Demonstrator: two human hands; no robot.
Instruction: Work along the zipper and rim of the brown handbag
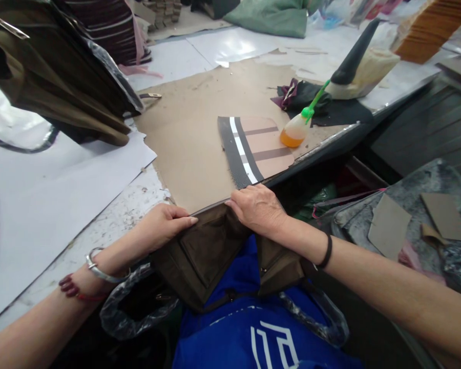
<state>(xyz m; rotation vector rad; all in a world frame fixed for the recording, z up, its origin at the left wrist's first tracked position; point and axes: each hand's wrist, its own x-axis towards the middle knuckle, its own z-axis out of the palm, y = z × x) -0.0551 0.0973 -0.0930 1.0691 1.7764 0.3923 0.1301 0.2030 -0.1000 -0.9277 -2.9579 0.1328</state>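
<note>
Left hand (167, 225): thumb laid along the top edge of the brown bag (209, 246), fingers bent behind it; edge pinched, hand mostly closed. Right hand (259, 207): fingers curled over the same edge, thumb pressed to it; closed on the bag, a short stretch from the left.

Brown bag: below the hands, in front of the blue garment (223, 333), top edge raised to the near edge of the table. Plastic-wrapped handles loop out at both sides, the left one (117, 325) larger in view.

Beyond the hands: tan sheet (188, 138) on the table. On it, just past the right hand, a striped panel (269, 141), dark band with white strip toward the left. Bottle (294, 130) at the panel's far right edge, tilted in view, orange liquid low inside, green nozzle up. Dark cloth (341, 113) behind the bottle; black cone (355, 56) behind that, against a cream block.

Far left: second bag (57, 87), dark olive, beside white paper (61, 195). Far side: green cloth (271, 18). Right, off the table: grey card pieces (390, 225).
</note>
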